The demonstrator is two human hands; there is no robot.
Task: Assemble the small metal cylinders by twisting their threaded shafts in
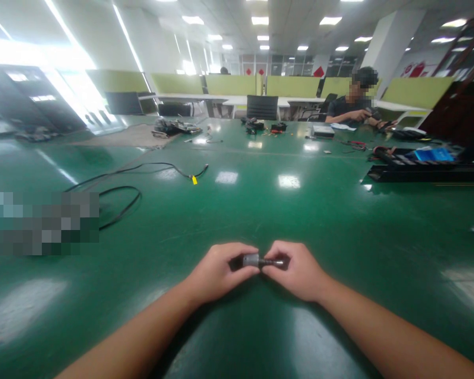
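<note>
A small metal part point(252, 260), grey and cylindrical with a thin dark shaft point(274, 262) pointing right, lies level between my hands over the green table point(237, 210). My left hand point(221, 269) pinches the thick grey end between thumb and fingers. Around the shaft, just beside the thick end, the thumb and forefinger of my right hand point(296, 269) are closed. The shaft's bright tip shows inside the curl of my right hand. The fingertips of both hands are close together.
Black cable point(132, 167) with a yellow tag point(194, 180) curves at the left. Tools and a black tray point(418, 173) lie at the right. Across the table sits a person point(349, 108) handling something dark. Small parts point(255, 125) and a bundle of items point(174, 127) lie at the far side.
</note>
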